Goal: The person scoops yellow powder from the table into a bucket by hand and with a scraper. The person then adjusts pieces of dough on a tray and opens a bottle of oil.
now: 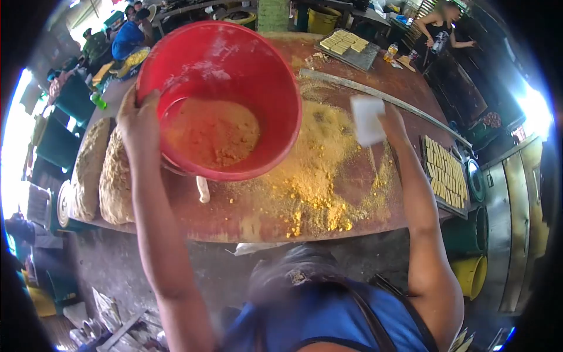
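My left hand [141, 114] grips the rim of a big red tub [281, 111], tilted so that its inside faces me. Yellowish crumbly powder [205, 126] lies in the bottom of the tub. My right hand [392, 120] is closed on a flat white scraper [368, 120], slightly blurred, held above the table's right part. Between the two hands, loose yellow crumbs and powder [316, 182] are spread over the reddish-brown tabletop [234, 217]. A small pale dough piece [203, 189] lies below the tub.
Two big dough masses [88, 170] lie along the table's left side. A long metal bar [381, 92] crosses the right part. Trays of cut pieces [352, 47] stand at the back and right [447, 176]. Other people [440, 26] are in the background.
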